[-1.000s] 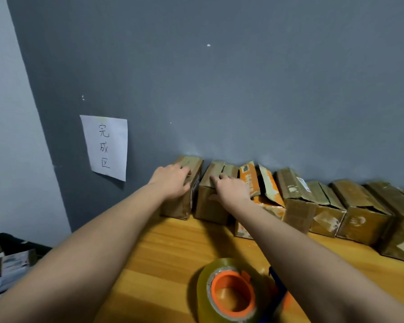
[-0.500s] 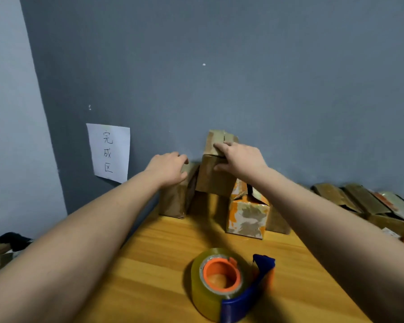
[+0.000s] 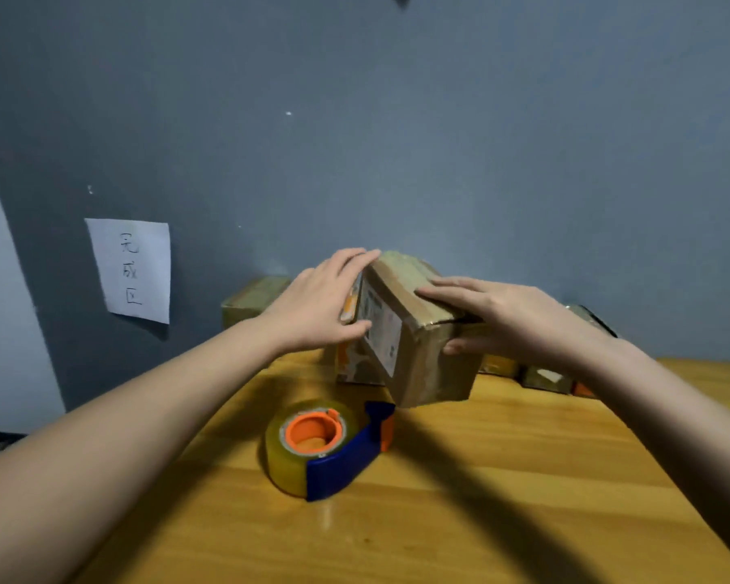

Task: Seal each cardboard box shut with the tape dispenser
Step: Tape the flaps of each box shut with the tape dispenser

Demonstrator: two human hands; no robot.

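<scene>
A small brown cardboard box (image 3: 418,330) is tilted in the air above the wooden table (image 3: 502,478). My right hand (image 3: 506,320) grips its right end, fingers over the top and thumb underneath. My left hand (image 3: 319,307) lies flat with straight fingers against the box's left side. A tape dispenser (image 3: 325,446), blue with an orange core and a clear tape roll, lies on the table just in front of and below the box.
Against the grey wall stand a brown box (image 3: 251,301) on the left, an orange-printed box (image 3: 350,364) behind the held one, and more boxes (image 3: 544,375) at the right. A paper sign (image 3: 131,269) hangs on the wall.
My right hand has lifted the box from the row and brought it toward me, tilting it. My left hand has left the leftmost box and now touches the held one.
</scene>
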